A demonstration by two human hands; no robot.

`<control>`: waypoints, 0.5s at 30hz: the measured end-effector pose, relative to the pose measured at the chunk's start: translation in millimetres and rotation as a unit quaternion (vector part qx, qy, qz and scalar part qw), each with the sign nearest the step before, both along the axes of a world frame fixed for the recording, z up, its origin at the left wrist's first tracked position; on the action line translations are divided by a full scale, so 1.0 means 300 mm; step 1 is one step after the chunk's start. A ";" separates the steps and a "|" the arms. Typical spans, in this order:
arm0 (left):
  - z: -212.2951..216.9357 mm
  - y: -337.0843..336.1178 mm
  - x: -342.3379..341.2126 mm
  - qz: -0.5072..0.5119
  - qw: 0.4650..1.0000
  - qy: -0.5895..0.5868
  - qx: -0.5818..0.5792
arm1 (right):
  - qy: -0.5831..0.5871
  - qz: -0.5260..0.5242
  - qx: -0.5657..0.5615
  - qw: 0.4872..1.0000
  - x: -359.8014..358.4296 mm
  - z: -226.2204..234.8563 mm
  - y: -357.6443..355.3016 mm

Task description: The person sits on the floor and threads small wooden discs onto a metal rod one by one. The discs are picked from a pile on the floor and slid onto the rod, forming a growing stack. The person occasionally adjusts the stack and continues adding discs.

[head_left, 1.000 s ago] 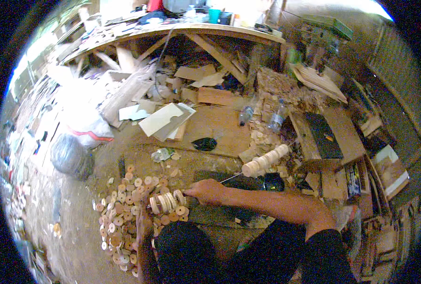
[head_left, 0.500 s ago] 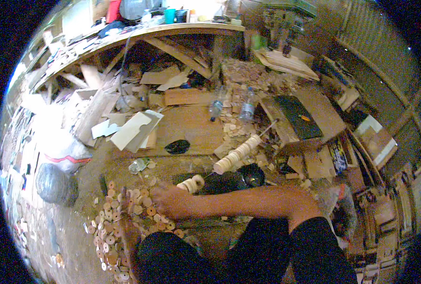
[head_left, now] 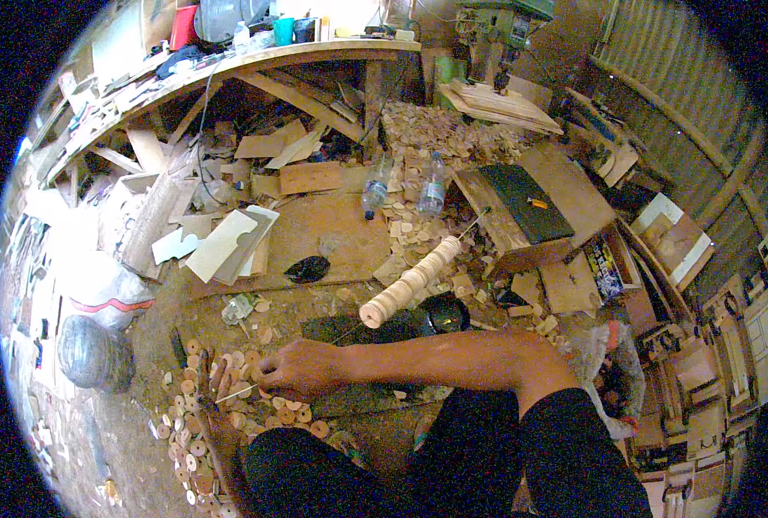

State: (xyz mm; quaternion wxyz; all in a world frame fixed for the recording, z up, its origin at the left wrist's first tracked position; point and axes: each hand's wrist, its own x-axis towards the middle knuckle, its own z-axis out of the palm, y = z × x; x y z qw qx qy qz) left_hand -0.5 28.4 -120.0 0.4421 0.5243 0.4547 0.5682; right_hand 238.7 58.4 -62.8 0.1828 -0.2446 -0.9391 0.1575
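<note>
Right hand is grasping one thin rod, whose near left end is projecting past the fist toward the left hand; whether that hand is holding anything, one cannot tell. One stack of wooden discs is sitting threaded on the rod, to the far right of the grip; two separate groups of a second earlier are now forming this single row. Loose discs, overlapping too much for counting, are lying at near left. Two plastic bottles are resting farther off, left of one wooden box bearing one black sheet.
</note>
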 end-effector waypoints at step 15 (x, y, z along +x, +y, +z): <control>-0.368 -0.205 -0.055 -0.041 0.922 0.370 -0.106 | -0.038 0.017 -0.058 0.997 -0.011 -0.068 0.014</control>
